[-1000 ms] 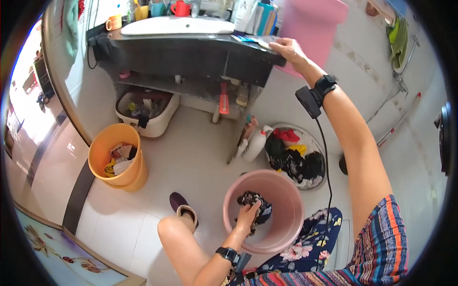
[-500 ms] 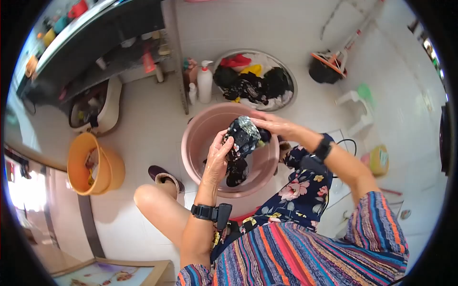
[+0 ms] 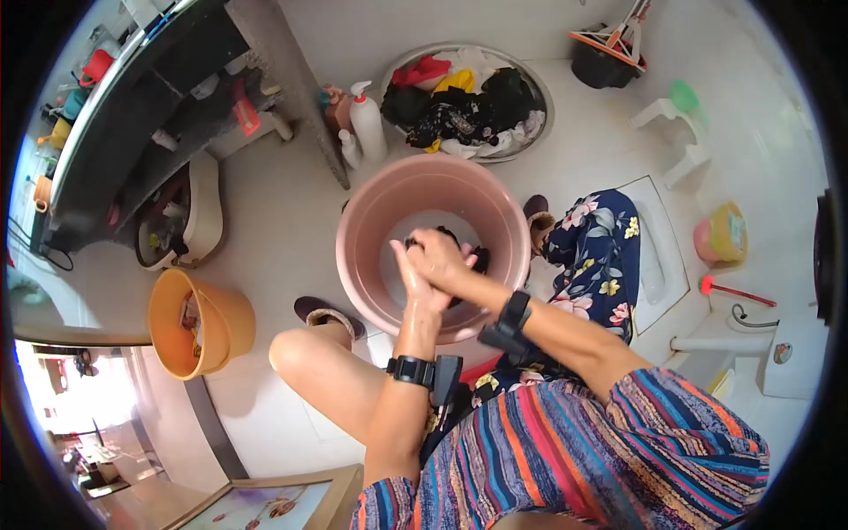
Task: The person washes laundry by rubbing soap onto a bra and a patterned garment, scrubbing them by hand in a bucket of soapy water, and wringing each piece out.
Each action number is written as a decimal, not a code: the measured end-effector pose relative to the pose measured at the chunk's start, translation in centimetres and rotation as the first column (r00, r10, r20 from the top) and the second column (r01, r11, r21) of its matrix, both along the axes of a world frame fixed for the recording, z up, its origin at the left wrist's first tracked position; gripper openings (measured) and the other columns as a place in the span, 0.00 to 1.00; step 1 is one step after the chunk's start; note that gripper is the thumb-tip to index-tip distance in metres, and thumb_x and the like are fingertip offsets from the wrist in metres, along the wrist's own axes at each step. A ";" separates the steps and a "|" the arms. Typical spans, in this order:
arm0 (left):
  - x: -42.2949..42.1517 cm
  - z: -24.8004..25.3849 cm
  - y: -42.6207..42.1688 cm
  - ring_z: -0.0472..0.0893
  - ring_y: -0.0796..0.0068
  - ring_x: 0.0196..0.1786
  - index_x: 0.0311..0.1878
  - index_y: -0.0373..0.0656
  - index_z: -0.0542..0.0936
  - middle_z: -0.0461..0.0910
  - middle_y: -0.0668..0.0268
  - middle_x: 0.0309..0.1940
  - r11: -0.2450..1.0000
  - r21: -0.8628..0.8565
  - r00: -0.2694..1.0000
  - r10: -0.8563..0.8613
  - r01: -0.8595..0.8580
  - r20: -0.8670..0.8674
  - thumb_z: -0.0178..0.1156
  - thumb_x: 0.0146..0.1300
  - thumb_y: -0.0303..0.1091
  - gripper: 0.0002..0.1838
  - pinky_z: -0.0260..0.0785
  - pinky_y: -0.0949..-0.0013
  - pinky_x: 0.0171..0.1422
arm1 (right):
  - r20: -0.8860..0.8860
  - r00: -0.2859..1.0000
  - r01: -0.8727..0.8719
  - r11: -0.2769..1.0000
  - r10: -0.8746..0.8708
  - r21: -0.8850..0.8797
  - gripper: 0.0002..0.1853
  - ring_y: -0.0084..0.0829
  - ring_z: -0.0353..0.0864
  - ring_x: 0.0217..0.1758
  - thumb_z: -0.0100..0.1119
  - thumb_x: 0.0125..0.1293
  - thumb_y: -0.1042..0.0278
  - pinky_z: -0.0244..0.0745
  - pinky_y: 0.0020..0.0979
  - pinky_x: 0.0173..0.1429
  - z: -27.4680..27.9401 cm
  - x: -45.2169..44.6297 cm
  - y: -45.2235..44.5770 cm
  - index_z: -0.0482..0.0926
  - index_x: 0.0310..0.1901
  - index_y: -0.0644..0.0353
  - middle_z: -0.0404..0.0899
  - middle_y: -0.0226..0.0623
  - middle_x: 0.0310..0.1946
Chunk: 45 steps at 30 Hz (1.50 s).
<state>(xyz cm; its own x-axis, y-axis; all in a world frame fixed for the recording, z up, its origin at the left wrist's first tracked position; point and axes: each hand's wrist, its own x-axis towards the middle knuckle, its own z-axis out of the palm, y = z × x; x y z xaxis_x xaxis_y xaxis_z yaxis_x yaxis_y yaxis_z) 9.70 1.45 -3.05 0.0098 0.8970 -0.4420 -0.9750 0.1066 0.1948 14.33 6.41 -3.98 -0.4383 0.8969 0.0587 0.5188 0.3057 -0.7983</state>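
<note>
A deep pink tub (image 3: 371, 181) stands between my knees, with a little water at its bottom. Inside it, my left hand (image 3: 417, 284) and my right hand (image 3: 438, 258) are pressed together, wet, around a black flowered cloth (image 3: 478, 259). Most of the cloth is hidden by my hands; dark parts of it show behind and to the right of my fingers. My right hand lies across the top, fingers curled. Beneath it, my left hand is turned palm inward with the thumb side up.
Behind the tub, a round metal basin (image 3: 545, 106) holds a heap of clothes. White pump bottle (image 3: 367, 124) and other bottles stand beside it. An orange bucket (image 3: 234, 327) is at left, a white stool (image 3: 680, 132) at right. A squat toilet (image 3: 654, 256) lies beyond my right leg.
Both hands have lowered into the tub and come together over the black flowered cloth, which was spread and held up before. The view has shifted slightly.
</note>
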 end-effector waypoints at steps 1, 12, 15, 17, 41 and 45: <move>-1.0 -0.1 -0.2 0.73 0.56 0.44 0.47 0.35 0.68 0.70 0.56 0.42 0.996 -0.032 0.997 0.078 -0.078 0.010 0.42 0.57 0.68 0.39 0.62 0.46 0.59 | -0.065 0.998 0.000 1.000 -0.002 -0.022 0.10 0.54 0.74 0.39 0.48 0.51 0.67 0.67 0.44 0.48 -0.5 -0.7 -1.8 0.73 0.29 0.65 0.74 0.57 0.31; -0.6 -6.1 -0.1 0.79 0.68 0.35 0.37 0.43 0.76 0.78 0.64 0.33 0.865 -0.349 0.885 0.200 -0.361 -0.420 0.52 0.57 0.34 0.08 0.73 0.63 0.40 | 0.260 0.965 0.090 0.964 -0.023 -0.249 0.12 0.53 0.77 0.30 0.53 0.49 0.61 0.71 0.47 0.35 -4.7 0.2 3.3 0.78 0.22 0.61 0.77 0.52 0.25; -2.3 -9.1 0.0 0.79 0.71 0.30 0.34 0.45 0.76 0.77 0.66 0.29 0.947 -0.253 0.967 0.149 -0.199 -0.205 0.54 0.55 0.32 0.05 0.73 0.67 0.35 | 0.283 0.957 0.100 0.989 -0.066 -0.108 0.12 0.53 0.77 0.30 0.51 0.50 0.61 0.71 0.48 0.36 -6.5 0.2 1.8 0.78 0.21 0.60 0.77 0.52 0.25; -3.1 -8.5 -0.1 0.77 0.73 0.27 0.27 0.49 0.74 0.75 0.70 0.23 0.908 -0.315 0.940 0.190 -0.278 -0.283 0.55 0.55 0.33 0.03 0.71 0.69 0.31 | 0.279 0.960 0.053 0.993 -0.021 -0.108 0.13 0.54 0.77 0.30 0.50 0.51 0.61 0.72 0.48 0.36 -5.6 -0.5 -0.8 0.78 0.21 0.61 0.76 0.53 0.25; -4.4 -4.8 0.5 0.65 0.65 0.59 0.61 0.38 0.61 0.66 0.60 0.57 0.908 -0.124 0.902 0.365 -0.400 -0.230 0.54 0.62 0.45 0.29 0.57 0.67 0.62 | -0.483 0.866 -0.212 0.784 -0.126 -0.584 0.19 0.28 0.77 0.46 0.53 0.51 0.76 0.70 0.27 0.52 -4.7 2.0 5.4 0.76 0.48 0.62 0.79 0.35 0.42; -3.6 -6.8 0.3 0.70 0.62 0.54 0.55 0.40 0.68 0.69 0.59 0.53 0.953 -0.191 0.972 0.228 -0.234 -0.054 0.45 0.62 0.60 0.31 0.61 0.60 0.59 | -0.258 0.940 -0.285 0.927 0.221 -0.245 0.13 0.38 0.78 0.40 0.52 0.49 0.74 0.71 0.33 0.47 -3.3 -1.4 3.0 0.78 0.39 0.58 0.79 0.44 0.35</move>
<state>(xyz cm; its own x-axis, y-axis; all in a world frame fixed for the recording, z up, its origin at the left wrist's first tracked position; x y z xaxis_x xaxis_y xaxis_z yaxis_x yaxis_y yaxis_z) 6.14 1.76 -9.82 -0.2040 0.7699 -0.6047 -0.9713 -0.0819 0.2233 12.92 9.41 -7.32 -0.6571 0.7520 -0.0515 0.2528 0.1555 -0.9549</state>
